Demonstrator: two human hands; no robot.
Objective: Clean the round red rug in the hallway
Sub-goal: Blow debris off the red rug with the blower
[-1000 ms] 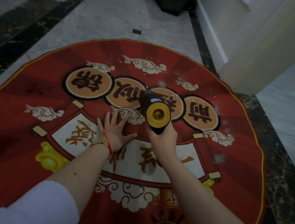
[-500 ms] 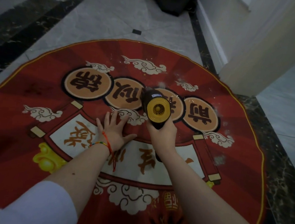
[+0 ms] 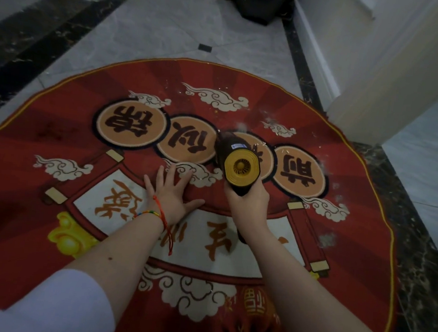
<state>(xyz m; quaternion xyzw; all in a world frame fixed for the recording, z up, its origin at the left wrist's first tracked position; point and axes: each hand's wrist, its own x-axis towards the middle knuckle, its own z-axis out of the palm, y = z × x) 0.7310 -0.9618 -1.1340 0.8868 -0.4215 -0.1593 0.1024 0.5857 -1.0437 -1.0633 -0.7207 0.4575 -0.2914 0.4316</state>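
The round red rug (image 3: 56, 130), gold-edged and printed with cream clouds, tan character discs and a white scroll, lies flat on the grey marble hallway floor (image 3: 171, 29). Pale lint flecks dot the rug's right side. Left hand (image 3: 172, 199) presses flat on the rug centre, fingers spread. Right hand (image 3: 246, 202) grips a black, yellow-ended handheld blower (image 3: 236, 162) above the rug centre
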